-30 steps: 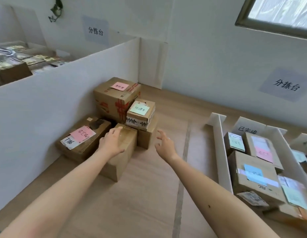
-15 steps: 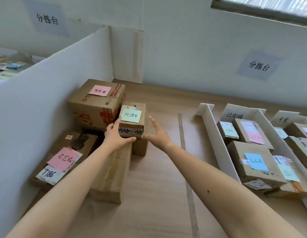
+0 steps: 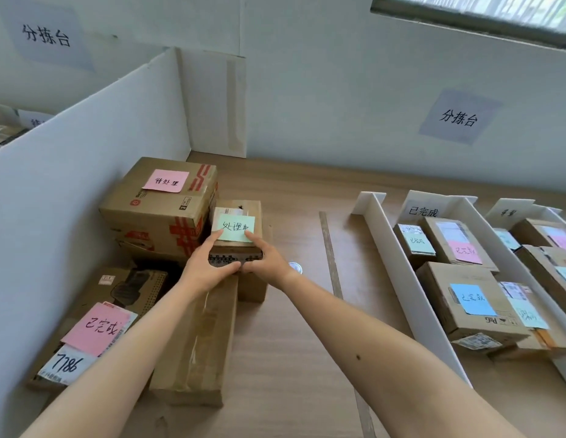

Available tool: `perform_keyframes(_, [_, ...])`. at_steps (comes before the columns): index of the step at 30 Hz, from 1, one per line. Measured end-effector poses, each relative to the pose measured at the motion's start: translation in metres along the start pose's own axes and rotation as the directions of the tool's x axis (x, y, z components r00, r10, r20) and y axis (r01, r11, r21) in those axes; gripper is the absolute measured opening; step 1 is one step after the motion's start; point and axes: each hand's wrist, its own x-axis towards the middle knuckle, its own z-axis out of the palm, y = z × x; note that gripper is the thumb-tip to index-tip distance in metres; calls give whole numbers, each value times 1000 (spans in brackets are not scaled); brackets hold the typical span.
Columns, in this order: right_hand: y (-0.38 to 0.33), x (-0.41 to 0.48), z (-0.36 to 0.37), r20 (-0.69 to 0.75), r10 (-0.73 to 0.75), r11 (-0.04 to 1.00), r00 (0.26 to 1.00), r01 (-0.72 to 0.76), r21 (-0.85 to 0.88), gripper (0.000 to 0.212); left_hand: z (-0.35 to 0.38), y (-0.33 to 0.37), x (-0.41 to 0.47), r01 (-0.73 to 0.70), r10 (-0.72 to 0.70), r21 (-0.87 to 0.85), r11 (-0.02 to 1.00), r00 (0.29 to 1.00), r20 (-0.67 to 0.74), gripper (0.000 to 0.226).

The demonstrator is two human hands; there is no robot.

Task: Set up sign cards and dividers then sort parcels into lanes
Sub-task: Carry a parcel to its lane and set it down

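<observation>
A small cardboard parcel [image 3: 243, 210] with a green sticky note [image 3: 236, 227] sits on top of other boxes at the left. My left hand [image 3: 206, 268] grips its near left corner and my right hand [image 3: 264, 262] grips its near right corner, thumbs touching the note. A big parcel with a pink note [image 3: 161, 200] stands just left of it. At the right, white dividers [image 3: 398, 273] form lanes holding several labelled parcels [image 3: 465, 305], with a sign card [image 3: 422, 210] at the back of the first lane.
A tall white partition [image 3: 70, 191] walls the left side. A flat parcel with a pink note and "7786" label [image 3: 95, 324] and a long plain box [image 3: 199, 339] lie near me. Paper signs [image 3: 458, 116] hang on the wall. A wooden strip [image 3: 330, 251] runs along the table.
Both hands have reached forward and closed on the small green-note parcel; one second ago they were spread above the long box. The view has shifted closer and to the right.
</observation>
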Motion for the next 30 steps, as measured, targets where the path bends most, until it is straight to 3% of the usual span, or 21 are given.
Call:
perform_keyframes(9, [8,4,-5,-75,19,989,997,-8,145,85,8,-1,5,9,-8,21,1000,999,-43,81])
perform_keyframes(17, [20,-24,-43,-126,-64,980,990,86,179,71,30,26,-9,-78,76,-101,992,997,-23,70])
perform_keyframes(20, [28,-40,-65,-174,-88,982,981,114,147,70,47,40,-15,-144,146,-176,974,989,3,69])
perform_keyframes(30, [47,-153,-166,-406,-238,971,882,228,-74,54,111,131,-62,-362,376,-150,920,923,79,71])
